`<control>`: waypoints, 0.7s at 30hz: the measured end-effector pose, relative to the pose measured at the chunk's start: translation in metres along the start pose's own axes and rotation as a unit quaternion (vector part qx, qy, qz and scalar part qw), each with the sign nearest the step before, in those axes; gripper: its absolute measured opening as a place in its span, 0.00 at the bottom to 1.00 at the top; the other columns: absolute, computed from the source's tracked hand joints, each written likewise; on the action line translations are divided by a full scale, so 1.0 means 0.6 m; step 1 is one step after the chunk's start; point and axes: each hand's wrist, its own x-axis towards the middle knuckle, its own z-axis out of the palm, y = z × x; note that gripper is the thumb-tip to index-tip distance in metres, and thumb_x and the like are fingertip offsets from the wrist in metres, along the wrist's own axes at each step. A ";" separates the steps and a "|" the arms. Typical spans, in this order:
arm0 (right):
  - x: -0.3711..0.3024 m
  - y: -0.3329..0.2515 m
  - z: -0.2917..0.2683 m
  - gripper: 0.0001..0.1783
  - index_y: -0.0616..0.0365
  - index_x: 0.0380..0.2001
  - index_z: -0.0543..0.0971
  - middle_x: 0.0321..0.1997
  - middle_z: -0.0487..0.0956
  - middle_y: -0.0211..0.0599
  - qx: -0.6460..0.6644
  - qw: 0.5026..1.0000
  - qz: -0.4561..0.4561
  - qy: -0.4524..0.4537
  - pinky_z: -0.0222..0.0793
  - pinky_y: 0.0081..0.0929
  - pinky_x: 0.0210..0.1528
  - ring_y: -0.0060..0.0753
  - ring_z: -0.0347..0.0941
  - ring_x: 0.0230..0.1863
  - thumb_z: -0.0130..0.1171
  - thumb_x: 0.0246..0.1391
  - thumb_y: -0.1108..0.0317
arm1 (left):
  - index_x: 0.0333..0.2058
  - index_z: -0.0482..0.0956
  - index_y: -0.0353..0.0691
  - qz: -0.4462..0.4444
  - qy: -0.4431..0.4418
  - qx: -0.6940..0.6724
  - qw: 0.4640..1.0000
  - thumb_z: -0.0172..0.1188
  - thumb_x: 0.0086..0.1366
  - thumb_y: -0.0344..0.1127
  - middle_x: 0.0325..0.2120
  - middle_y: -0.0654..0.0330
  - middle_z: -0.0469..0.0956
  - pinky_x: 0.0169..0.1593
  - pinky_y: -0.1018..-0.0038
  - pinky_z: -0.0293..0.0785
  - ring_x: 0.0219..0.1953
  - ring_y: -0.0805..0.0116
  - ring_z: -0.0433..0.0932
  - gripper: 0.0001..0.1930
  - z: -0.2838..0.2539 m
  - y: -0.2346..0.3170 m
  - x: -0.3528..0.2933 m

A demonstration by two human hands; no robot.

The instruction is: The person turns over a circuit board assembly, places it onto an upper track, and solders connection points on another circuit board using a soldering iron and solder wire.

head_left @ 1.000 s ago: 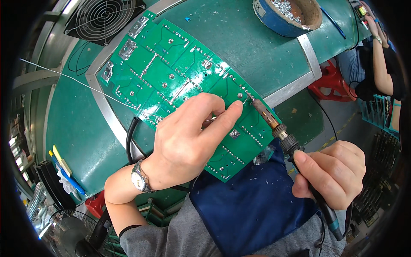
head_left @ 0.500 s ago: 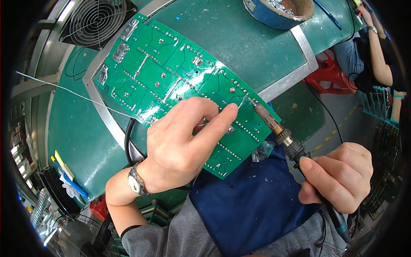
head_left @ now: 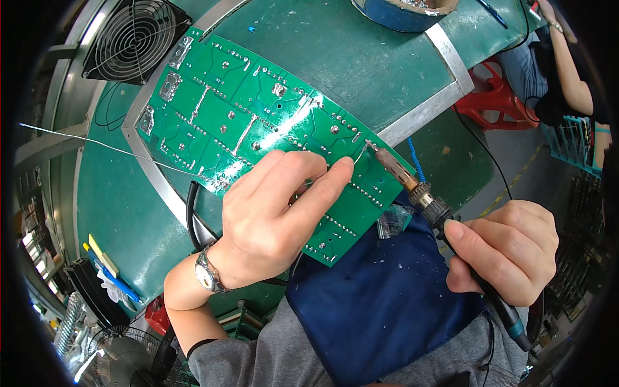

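Note:
A large green circuit board (head_left: 213, 138) lies solder side up, slanting from the bench over its front edge toward my lap. My left hand (head_left: 274, 216) is closed above its middle, pinching a thin solder wire (head_left: 122, 149) between thumb and forefinger. One end of the wire pokes past the fingertips; the other trails far out to the left. In my right hand (head_left: 506, 251), off the board's right side, is a soldering iron (head_left: 403, 175) gripped by its black handle. Its tip meets or nearly meets the wire's end at the board's right part, beside rows of soldered pins.
A black fan with a wire guard (head_left: 137, 40) stands at the back left. A blue round container (head_left: 403, 14) with metallic scraps sits at the far edge. Pens (head_left: 116, 280) lie at left. Beyond the metal bench edge are a red stool (head_left: 493, 97) and another person's arm (head_left: 570, 74).
The board and bench sit slightly further left and up in view. The iron's tip has moved slightly left along with them, staying by the wire's end. Both hands keep their grips.

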 end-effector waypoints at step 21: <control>-0.023 -0.007 -0.021 0.12 0.68 0.30 0.81 0.15 0.73 0.31 0.007 1.000 0.013 0.009 0.54 0.19 0.13 0.23 0.66 0.13 0.62 0.48 0.67 | 0.38 0.84 0.39 0.030 0.001 0.020 0.999 0.59 0.38 0.28 0.26 0.64 0.73 0.22 0.78 0.68 0.22 0.73 0.72 0.22 0.015 0.017 -0.010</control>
